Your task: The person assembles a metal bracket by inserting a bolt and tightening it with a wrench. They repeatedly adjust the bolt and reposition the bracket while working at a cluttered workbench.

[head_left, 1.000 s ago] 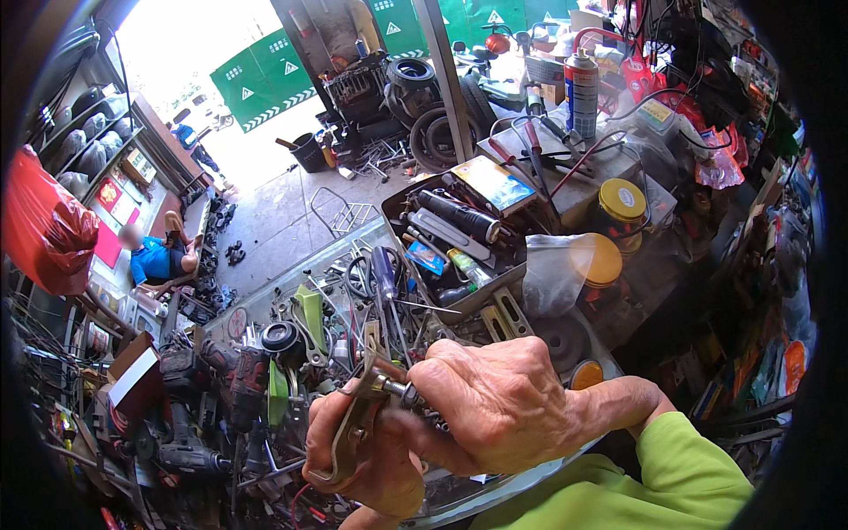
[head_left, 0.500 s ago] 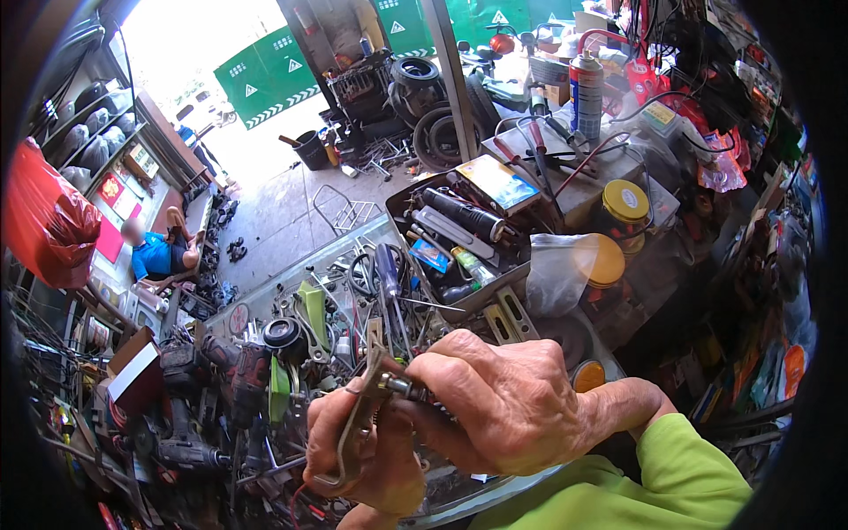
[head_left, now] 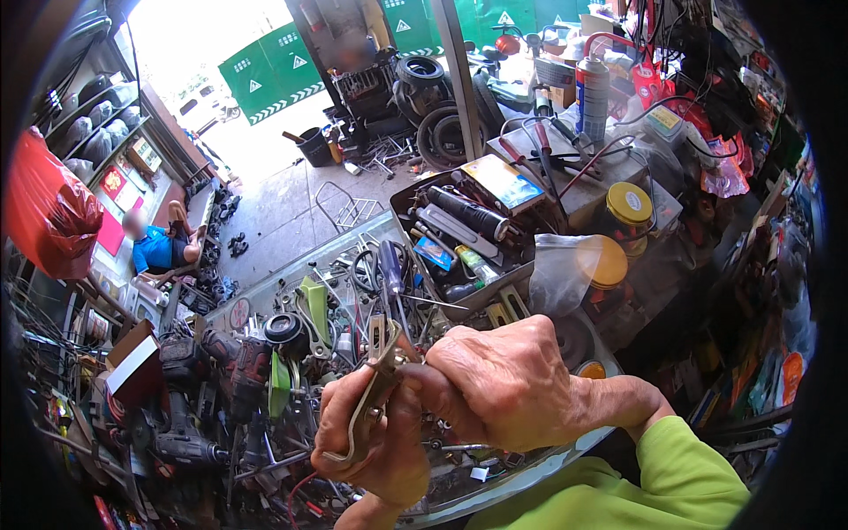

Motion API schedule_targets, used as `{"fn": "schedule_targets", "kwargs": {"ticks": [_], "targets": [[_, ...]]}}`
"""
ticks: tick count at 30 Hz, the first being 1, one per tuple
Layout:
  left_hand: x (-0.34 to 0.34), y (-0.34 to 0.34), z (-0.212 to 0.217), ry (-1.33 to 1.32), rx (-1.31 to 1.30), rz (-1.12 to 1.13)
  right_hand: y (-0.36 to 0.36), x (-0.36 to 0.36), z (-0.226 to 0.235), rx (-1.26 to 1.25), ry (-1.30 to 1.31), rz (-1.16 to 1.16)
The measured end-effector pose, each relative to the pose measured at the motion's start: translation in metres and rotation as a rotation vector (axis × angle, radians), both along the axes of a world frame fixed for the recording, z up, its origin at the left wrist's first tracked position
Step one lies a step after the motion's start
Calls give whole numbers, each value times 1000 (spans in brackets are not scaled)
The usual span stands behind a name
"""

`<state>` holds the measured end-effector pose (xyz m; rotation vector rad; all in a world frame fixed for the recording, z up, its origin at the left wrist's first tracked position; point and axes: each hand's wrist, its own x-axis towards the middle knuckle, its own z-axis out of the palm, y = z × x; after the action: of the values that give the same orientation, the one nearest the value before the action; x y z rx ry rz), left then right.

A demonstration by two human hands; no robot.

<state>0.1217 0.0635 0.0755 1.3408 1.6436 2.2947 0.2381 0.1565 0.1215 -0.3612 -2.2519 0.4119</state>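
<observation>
My left hand (head_left: pixel 397 464) is closed round a bent, worn metal bracket (head_left: pixel 378 393), its slotted end pointing up and away from me. Fingertips of my right hand (head_left: pixel 508 380) are pinched together against the bracket's right side, beside a small bolt head or fitting (head_left: pixel 399 359). Whatever sits between those fingers is hidden by the knuckles. Both hands hover above a glass-topped bench (head_left: pixel 526 481) strewn with tools and small metal parts. Just beyond the bracket lies a screwdriver with a dark handle (head_left: pixel 389 265).
Cordless power tools (head_left: pixel 190 437) crowd the left. A tray (head_left: pixel 464 311) of tools stands beyond my hands, with yellow-lidded jars (head_left: pixel 605 262) and a spray can (head_left: pixel 590 97) to its right. A red bag (head_left: pixel 53 212) hangs at left. Farther off, a person in blue (head_left: pixel 159 247) sits.
My right fingers have closed in against the bracket, covering the shiny cylindrical metal piece seen earlier. The bracket has tilted slightly and both hands have shifted a little.
</observation>
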Motion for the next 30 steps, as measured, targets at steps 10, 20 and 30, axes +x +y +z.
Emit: {"fn": "schedule_targets", "kwargs": {"ticks": [10, 20, 30], "targets": [[1, 7, 4, -47, -11, -9, 4, -2, -3, 26, 26, -22], [-1, 8, 0, -98, -2, -71, 4, -2, -1, 21, 32, -57], [-2, 9, -2, -65, 4, -70, 5, -1, -2, 35, -36, -68]]}}
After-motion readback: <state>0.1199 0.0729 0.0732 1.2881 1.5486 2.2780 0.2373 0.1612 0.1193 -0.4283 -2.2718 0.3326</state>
